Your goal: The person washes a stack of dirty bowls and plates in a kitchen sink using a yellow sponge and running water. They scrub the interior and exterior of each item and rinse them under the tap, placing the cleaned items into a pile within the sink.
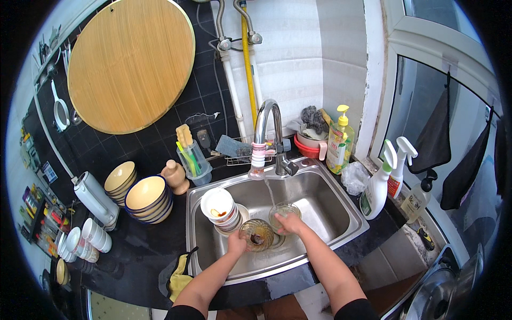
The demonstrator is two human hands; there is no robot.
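My left hand (237, 244) is closed on the rim of a ribbed glass bowl (256, 234) with brown residue in it, held over the sink. In my right hand (289, 223) is a second clear glass bowl (282, 211), under the thin stream of water from the faucet (268, 122). Both are inside the stainless steel sink (325, 213). Left of them, a stack of white bowls (217, 205) stands in the basin, the top one stained reddish brown.
Stacked cream bowls (146, 194), a wooden jar (174, 177) and white cups (97, 234) stand on the left counter. A yellow cloth (180, 278) hangs by the sink's near left corner. A yellow-pump soap bottle (340, 141) and a white spray bottle (377, 189) flank its right side.
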